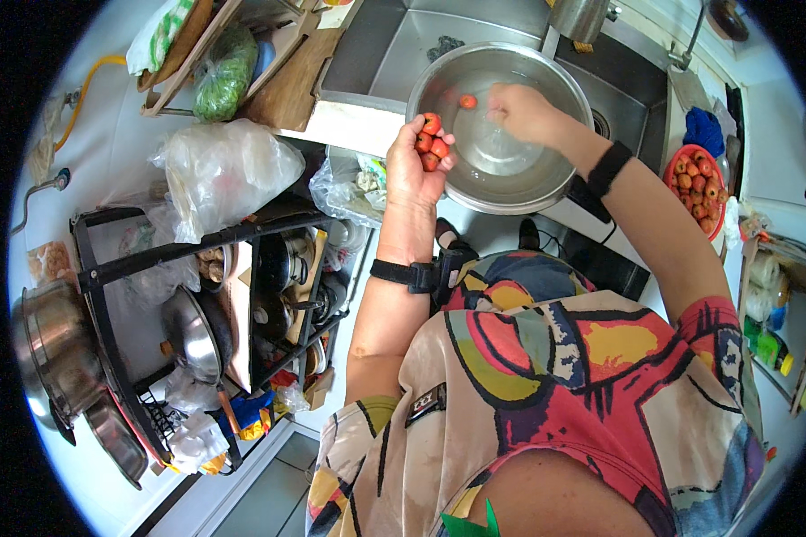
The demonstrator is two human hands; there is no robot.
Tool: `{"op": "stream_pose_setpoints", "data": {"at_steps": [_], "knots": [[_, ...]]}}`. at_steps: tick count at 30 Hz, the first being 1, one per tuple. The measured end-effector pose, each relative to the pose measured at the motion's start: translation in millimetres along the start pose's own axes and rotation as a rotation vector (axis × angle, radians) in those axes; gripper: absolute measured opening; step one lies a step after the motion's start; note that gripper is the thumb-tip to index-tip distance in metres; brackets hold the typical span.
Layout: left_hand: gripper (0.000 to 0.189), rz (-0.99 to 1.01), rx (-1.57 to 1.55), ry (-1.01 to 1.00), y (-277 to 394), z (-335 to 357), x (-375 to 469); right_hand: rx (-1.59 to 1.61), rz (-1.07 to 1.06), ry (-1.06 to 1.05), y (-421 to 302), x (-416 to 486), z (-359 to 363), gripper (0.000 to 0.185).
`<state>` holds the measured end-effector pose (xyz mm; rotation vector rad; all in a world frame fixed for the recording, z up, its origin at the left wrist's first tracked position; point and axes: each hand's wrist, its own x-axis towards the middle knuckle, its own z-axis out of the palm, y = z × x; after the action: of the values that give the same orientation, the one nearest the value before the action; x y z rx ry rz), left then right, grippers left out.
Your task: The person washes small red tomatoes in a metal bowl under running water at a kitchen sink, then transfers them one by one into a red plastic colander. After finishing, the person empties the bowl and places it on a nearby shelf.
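My left hand (pixel 418 158), palm up at the left rim of a large steel basin (pixel 497 194), holds several small red hawthorn-like fruits (pixel 432 143). Over the water in the basin is my right hand (pixel 520 111); its fingers are curled and blurred, so whether something is between them cannot be told. One more red fruit (pixel 468 101) lies in the basin, between my two hands. The basin rests over the edge of a steel sink (pixel 389 47). On the counter to the right, a red plastic basket (pixel 714 231) is filled with similar fruits.
A steel faucet part (pixel 577 20) stands behind the basin. At left are a wooden cutting board (pixel 295 84), a bag of greens (pixel 225 80), a white plastic bag (pixel 232 168) and a black rack (pixel 208 241) with pots. A blue cloth (pixel 703 131) lies beside the basket.
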<state>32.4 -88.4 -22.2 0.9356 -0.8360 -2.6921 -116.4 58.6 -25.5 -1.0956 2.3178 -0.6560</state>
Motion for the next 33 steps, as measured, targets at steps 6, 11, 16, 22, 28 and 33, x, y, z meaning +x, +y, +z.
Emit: {"op": "stream_pose_setpoints", "data": {"at_steps": [6,11,16,22,28,33], "knots": [[0.023,0.001,-0.008,0.001,-2,-1,-4,-0.565,-0.256,0.045,-11,24,39,0.034],[0.023,-0.002,-0.004,-0.004,-2,-2,-5,-0.562,-0.268,-0.189,-15,15,22,0.032],[0.03,-0.006,0.015,0.002,-4,-1,-5,-0.531,0.112,-0.075,0,-15,4,0.022],[0.043,-0.089,-0.025,-0.021,-11,5,-2,-0.644,-0.049,-0.256,10,-30,18,0.022],[0.042,-0.151,-0.192,-0.085,-17,13,-3,-0.476,-0.285,-0.372,12,-42,18,0.022],[0.041,-0.083,-0.255,-0.207,-18,24,-13,0.403,0.168,0.102,17,-44,5,0.024]]}}
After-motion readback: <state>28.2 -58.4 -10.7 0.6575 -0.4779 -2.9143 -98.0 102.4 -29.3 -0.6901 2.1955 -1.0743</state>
